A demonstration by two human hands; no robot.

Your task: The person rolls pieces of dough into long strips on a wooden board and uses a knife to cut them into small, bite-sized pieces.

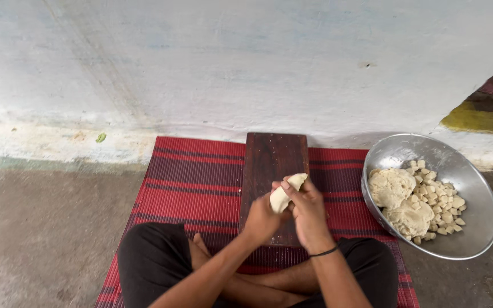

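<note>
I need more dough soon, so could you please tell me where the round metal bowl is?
The round metal bowl sits on the floor at the person's right, beside the red striped mat.

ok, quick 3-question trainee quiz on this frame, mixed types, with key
1. True or false: both hands hold the piece of dough above the wooden board.
2. Where is the metal bowl? A) on the board B) on the floor, at the person's right, beside the red striped mat C) in the person's lap
3. Fill in: besides two big lumps of dough, the bowl holds many small cut ____.

Key: 1 true, the left hand and the right hand both grip it. 2 B. 3 pieces.
</note>
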